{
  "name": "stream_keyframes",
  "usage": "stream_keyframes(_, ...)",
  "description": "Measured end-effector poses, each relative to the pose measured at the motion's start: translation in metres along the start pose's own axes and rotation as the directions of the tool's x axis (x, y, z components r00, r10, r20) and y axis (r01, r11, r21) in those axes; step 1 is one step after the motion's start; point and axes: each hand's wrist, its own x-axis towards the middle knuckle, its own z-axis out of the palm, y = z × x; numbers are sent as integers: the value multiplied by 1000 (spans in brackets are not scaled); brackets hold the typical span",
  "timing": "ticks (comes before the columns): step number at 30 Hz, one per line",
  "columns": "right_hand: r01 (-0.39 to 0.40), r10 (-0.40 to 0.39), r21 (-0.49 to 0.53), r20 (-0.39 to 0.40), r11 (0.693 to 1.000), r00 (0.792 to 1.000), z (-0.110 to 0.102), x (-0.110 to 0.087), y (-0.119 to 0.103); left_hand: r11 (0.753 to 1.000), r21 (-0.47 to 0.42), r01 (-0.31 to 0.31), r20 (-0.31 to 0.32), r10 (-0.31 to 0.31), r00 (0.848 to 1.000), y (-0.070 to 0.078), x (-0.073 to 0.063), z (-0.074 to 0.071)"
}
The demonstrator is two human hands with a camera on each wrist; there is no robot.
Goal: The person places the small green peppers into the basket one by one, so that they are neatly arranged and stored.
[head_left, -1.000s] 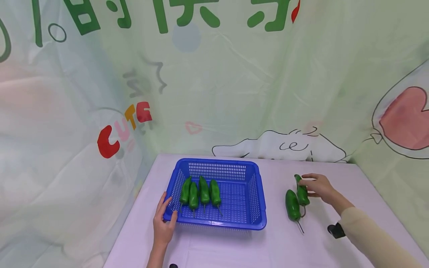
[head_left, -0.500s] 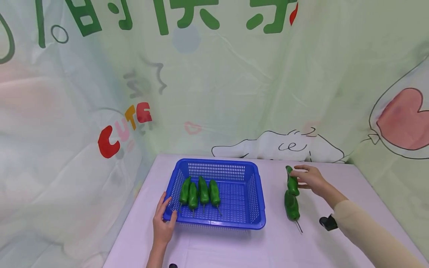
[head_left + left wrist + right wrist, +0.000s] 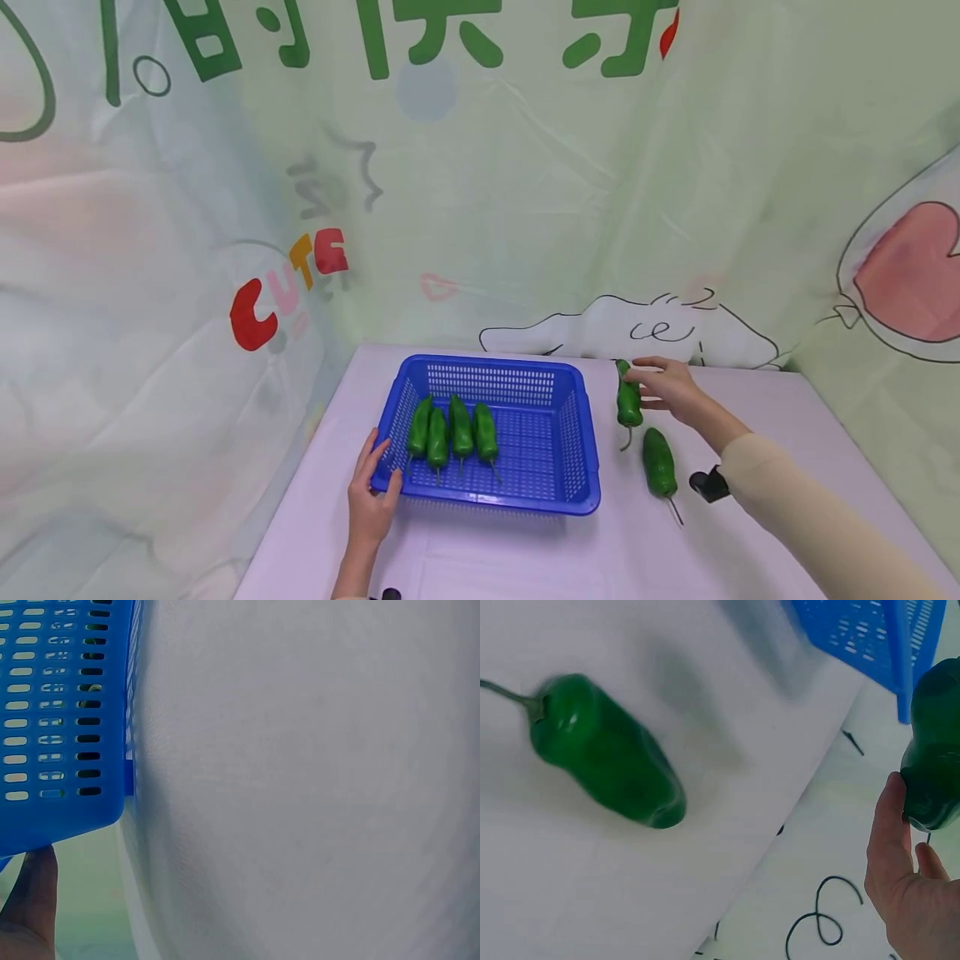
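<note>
A blue plastic basket (image 3: 540, 502) with slotted sides holds several green chili peppers (image 3: 461, 427) lying side by side in its left half. My left hand (image 3: 369, 510) grips its front left corner, with fingertips over the rim; in the left wrist view, one digit (image 3: 36, 892) touches the basket rim. To the basket's right, my right hand (image 3: 670, 388) pinches a green chili pepper (image 3: 628, 400), stem pointing down toward me. Another green chili pepper (image 3: 659, 464) lies on the table below that hand; the right wrist view shows this same pepper (image 3: 607, 750) large.
A pale cloth covers the table (image 3: 502, 558). Printed fabric walls (image 3: 480, 208) rise behind it and on the left. A small black object (image 3: 709, 483) shows by the right sleeve, and another dark one (image 3: 391, 594) by the left wrist.
My right hand has lifted one chili pepper from beside the other and carried it left and away from me, nearer the basket. The left hand stays at the basket corner.
</note>
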Motion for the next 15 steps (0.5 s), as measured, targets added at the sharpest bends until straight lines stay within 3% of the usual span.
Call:
stream_keyframes(2, 11, -11, 13, 10, 1000, 1000, 6, 1, -6, 1000, -5, -11, -3, 11, 1000, 0, 0, 0)
stream_keyframes(4, 23, -23, 22, 24, 999, 999, 12, 3, -12, 1000, -9, -16, -6, 16, 1000, 12, 3, -1)
stream_keyframes(8, 35, -37, 46, 51, 998, 998, 26, 5, -27, 1000, 9, 0, -9, 0, 1000, 15, 4, 0)
stream_keyframes(11, 46, -50, 65, 63, 997, 997, 37, 7, -37, 1000, 14, 13, -19, -13, 1000, 2, 2, 3)
stream_keyframes(15, 68, -75, 79, 86, 995, 994, 52, 9, -46, 1000, 14, 4, -18, -4, 1000, 0, 1, 3)
